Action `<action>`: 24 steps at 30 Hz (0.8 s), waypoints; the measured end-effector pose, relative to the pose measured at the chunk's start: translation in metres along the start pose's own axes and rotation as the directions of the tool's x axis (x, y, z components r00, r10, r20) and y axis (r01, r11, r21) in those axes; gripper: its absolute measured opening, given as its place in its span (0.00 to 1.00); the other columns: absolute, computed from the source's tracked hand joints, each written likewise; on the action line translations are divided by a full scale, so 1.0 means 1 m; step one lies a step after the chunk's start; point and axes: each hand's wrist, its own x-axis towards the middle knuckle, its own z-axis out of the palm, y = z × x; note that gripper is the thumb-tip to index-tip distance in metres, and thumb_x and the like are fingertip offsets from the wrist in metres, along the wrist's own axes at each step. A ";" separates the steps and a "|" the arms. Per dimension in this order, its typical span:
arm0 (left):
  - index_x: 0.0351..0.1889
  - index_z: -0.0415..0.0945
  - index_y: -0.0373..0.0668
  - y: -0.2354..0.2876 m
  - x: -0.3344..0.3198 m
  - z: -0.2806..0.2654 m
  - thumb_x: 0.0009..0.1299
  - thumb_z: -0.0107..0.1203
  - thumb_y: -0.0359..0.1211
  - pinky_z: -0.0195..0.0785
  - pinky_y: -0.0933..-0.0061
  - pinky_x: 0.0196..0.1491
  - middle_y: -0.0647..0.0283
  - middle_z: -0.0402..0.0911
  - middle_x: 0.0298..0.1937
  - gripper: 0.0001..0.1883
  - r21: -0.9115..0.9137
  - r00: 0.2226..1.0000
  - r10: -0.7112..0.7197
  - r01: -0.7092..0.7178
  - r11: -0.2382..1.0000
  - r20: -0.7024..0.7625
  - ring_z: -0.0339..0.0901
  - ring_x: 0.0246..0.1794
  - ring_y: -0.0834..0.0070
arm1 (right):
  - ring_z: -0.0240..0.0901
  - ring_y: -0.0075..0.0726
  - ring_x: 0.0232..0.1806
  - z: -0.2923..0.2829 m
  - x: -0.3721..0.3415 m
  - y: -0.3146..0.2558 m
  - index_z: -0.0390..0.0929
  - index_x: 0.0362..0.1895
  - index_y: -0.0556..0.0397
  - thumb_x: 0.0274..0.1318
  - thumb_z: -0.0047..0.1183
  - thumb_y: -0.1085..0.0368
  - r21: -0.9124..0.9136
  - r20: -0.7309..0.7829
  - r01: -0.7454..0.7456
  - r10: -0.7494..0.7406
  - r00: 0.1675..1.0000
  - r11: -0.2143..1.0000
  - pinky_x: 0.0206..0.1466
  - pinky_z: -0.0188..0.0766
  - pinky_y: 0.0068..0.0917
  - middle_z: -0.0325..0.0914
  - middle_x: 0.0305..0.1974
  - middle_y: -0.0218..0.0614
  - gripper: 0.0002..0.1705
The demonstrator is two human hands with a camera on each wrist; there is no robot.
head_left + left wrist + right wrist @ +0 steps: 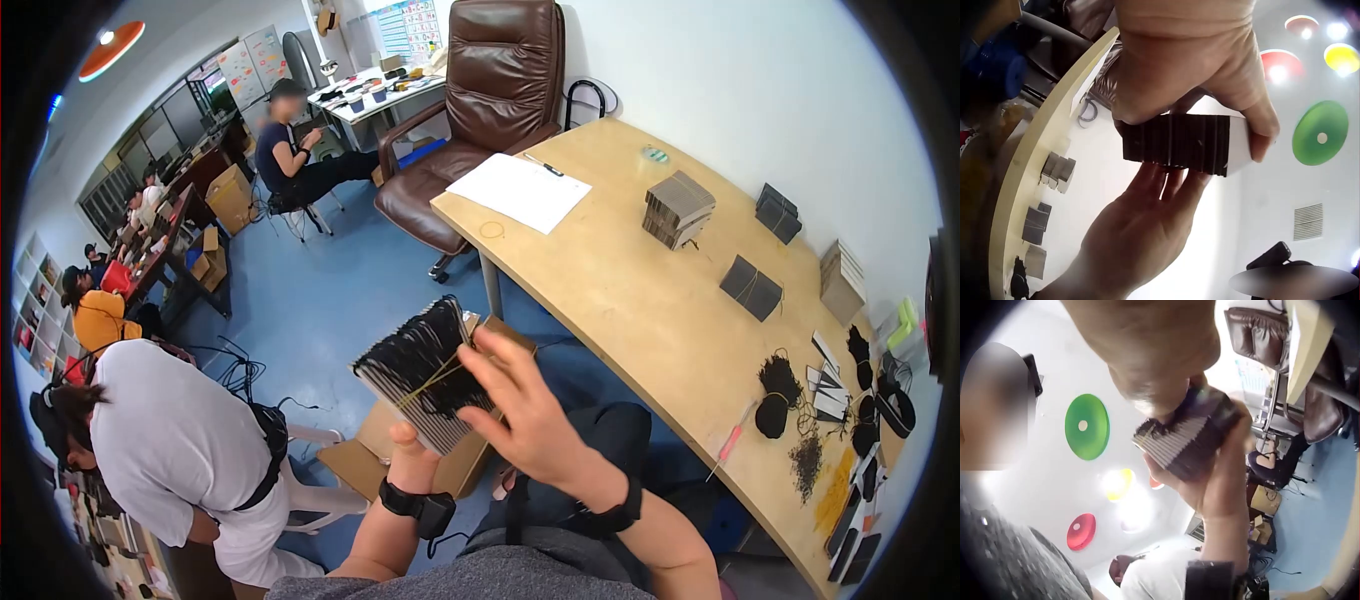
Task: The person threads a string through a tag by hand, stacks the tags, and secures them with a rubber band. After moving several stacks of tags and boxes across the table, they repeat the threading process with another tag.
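Note:
A stack of cards wound with black cord is held up over the floor, a tan rubber band running across its top. From below, the left hand grips it, its thumb at the near edge; in the left wrist view that hand spans the stack. The right hand touches the top and far side with spread, bent fingertips near the band. In the right wrist view the right hand covers part of the stack.
An open cardboard box lies below the hands. The wooden table to the right bears card bundles, black cord, a pink-handled tool and paper. A person in white bends at the left; a brown chair stands ahead.

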 end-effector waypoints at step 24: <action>0.72 0.60 0.36 -0.003 -0.009 0.006 0.42 0.72 0.65 0.74 0.58 0.55 0.49 0.74 0.60 0.64 0.242 0.994 -0.074 0.052 0.969 0.082 0.76 0.54 0.55 | 0.71 0.17 0.38 -0.020 0.018 0.018 0.77 0.51 0.59 0.69 0.54 0.62 0.663 0.396 -0.646 0.555 0.732 0.379 0.44 0.71 0.19 0.78 0.39 0.26 0.14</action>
